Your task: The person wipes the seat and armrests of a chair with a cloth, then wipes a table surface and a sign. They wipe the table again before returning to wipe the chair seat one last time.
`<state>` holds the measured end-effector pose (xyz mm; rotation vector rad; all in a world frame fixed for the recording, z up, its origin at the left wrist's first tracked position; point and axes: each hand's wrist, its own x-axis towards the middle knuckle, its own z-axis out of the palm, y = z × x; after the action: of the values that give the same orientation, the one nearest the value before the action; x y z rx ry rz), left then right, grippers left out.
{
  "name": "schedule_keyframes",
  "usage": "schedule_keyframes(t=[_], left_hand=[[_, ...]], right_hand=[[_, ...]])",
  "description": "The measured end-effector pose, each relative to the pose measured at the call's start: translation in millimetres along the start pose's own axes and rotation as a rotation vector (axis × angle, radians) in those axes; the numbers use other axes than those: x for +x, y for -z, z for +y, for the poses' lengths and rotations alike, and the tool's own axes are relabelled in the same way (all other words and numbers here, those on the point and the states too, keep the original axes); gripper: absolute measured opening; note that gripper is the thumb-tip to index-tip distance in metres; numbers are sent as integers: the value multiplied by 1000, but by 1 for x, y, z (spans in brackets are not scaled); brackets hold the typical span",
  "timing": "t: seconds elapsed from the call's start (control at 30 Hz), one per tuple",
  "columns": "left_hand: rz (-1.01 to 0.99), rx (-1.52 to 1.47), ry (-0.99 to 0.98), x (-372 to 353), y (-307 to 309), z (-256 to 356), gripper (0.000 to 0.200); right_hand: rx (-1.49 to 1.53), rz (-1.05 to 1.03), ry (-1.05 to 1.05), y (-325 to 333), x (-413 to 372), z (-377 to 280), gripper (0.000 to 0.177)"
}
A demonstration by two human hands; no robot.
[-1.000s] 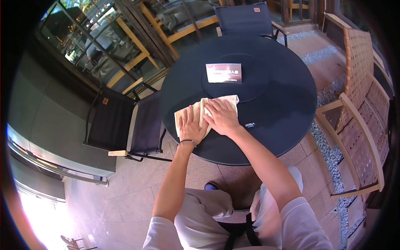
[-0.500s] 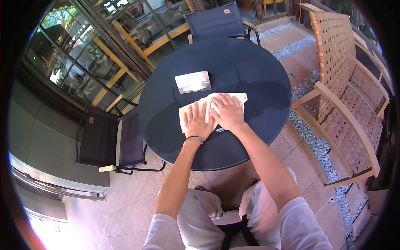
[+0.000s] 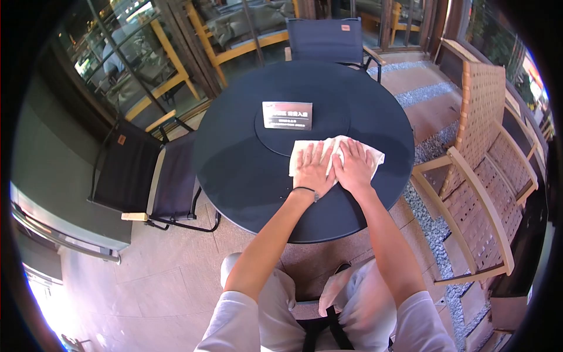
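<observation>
Both of my hands lie flat, side by side, on a folded white cloth (image 3: 377, 158) spread on a round black table (image 3: 240, 176). My left hand (image 3: 314, 171), with a dark band at its wrist, presses on the cloth's left part, fingers outstretched. On the right part rests my right hand (image 3: 355, 169), its fingers also stretched out and pointing away from me. The palms cover the middle of the cloth. Just beyond the cloth, a small sign with white writing (image 3: 287, 115) stands on the table's raised round centre.
A black folding chair (image 3: 132, 170) stands left of the table, and another dark chair (image 3: 325, 41) behind it. To the right are a woven wooden chair (image 3: 481, 193) and a gravel strip (image 3: 431, 226). Glass doors (image 3: 126, 53) line the back left.
My hands and the cloth have slid to the right across the table. The view has shifted a little. Both hands stay flat on the cloth.
</observation>
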<state>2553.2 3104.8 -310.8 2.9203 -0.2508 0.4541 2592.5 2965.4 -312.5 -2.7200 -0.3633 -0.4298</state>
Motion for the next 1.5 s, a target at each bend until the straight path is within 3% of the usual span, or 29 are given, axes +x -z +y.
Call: schedule_keyframes(t=[0.4, 0.6, 0.9, 1.13, 1.5], left_hand=[[-47, 10, 15, -43, 23, -42, 68], [-81, 34, 88, -68, 43, -89, 70], [-90, 148, 223, -99, 68, -149, 67], [-77, 150, 253, -97, 67, -148, 66], [-181, 95, 280, -65, 59, -96, 75]], right_hand=[[-7, -5, 121, -12, -11, -65, 51], [61, -51, 200, -41, -9, -112, 56], [203, 48, 364, -59, -9, -182, 53], [223, 21, 444, -62, -8, -176, 59], [269, 71, 336, -37, -12, -124, 54]])
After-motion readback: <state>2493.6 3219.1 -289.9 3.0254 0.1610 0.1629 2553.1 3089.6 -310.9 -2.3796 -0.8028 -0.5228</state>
